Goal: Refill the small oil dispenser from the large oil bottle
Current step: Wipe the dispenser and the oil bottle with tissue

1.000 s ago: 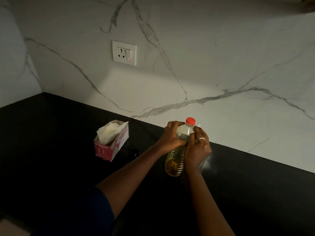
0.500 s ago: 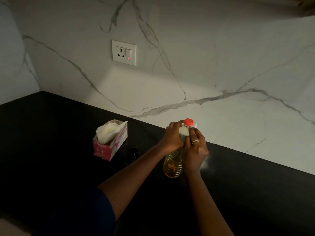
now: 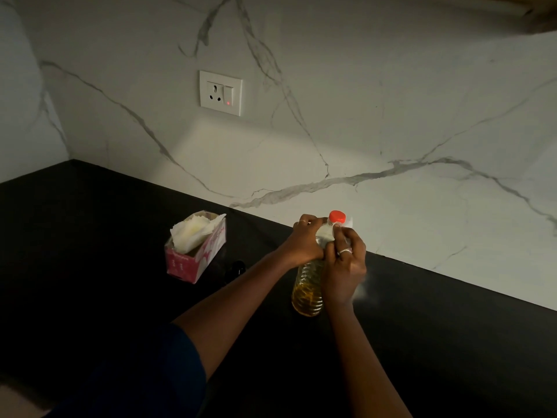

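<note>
The large oil bottle (image 3: 307, 294) stands upright on the black counter, clear plastic with yellow oil in its lower part and a red cap (image 3: 337, 216) screwed on top. My left hand (image 3: 304, 241) wraps the bottle's shoulder from the left. My right hand (image 3: 345, 265), with a ring on one finger, grips the upper bottle from the right, fingertips just below the cap and pinching something pale there. A small dark object (image 3: 236, 268), possibly the dispenser, sits on the counter left of the bottle; it is too dark to make out.
A pink tissue box (image 3: 193, 260) with white tissue sticking out stands on the black counter (image 3: 437, 342) to the left. The marble wall behind carries a white socket with a red light (image 3: 220, 92). The wall meets the counter close behind the bottle.
The bottle and both hands stay in nearly the same place. My right hand's fingers have crept up toward the neck just under the red cap.
</note>
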Demonstrator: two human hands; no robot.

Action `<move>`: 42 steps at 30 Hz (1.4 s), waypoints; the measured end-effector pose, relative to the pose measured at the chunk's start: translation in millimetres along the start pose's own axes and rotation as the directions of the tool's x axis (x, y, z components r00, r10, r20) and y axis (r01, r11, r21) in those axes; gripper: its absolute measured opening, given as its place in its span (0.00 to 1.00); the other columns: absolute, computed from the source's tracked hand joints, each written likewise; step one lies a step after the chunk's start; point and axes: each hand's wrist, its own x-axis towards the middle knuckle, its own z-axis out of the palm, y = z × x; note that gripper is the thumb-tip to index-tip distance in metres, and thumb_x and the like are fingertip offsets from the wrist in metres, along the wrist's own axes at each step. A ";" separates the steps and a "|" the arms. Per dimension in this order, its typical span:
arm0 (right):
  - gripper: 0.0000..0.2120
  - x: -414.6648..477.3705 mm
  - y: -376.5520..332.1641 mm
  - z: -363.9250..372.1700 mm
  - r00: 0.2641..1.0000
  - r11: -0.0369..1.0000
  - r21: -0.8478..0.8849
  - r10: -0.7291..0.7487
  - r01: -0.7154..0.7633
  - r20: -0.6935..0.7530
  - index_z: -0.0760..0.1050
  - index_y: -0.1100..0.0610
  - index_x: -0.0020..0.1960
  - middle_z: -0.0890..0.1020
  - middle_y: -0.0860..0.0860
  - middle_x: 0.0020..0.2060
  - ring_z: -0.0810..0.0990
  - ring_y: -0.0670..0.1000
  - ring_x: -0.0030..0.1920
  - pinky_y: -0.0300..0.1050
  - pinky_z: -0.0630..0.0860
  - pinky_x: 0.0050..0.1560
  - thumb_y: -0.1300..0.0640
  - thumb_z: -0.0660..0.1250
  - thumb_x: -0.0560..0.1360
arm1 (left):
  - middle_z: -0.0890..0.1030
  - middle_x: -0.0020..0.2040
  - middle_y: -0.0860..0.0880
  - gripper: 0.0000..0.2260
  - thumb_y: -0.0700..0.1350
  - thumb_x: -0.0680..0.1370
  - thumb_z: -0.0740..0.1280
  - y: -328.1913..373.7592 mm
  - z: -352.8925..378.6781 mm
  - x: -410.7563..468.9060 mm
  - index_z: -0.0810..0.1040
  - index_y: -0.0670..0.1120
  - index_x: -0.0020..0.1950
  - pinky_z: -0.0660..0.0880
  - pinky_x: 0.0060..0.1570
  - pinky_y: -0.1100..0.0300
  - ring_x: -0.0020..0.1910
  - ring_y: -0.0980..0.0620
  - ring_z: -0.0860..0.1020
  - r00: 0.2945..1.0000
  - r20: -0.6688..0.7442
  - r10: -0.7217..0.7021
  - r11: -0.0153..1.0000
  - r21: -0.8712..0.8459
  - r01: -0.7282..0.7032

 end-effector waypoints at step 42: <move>0.15 -3.6 16.5 -16.7 0.987 0.988 -0.041 0.152 -0.151 0.048 0.76 0.67 0.59 0.81 0.64 0.53 0.82 0.63 0.49 0.58 0.80 0.48 0.71 0.63 0.74 | 0.71 0.62 0.46 0.34 0.45 0.66 0.76 7.1 14.0 -8.2 0.61 0.46 0.64 0.71 0.49 0.65 0.58 0.51 0.73 0.995 -0.104 -0.003 0.991 -0.132 -0.010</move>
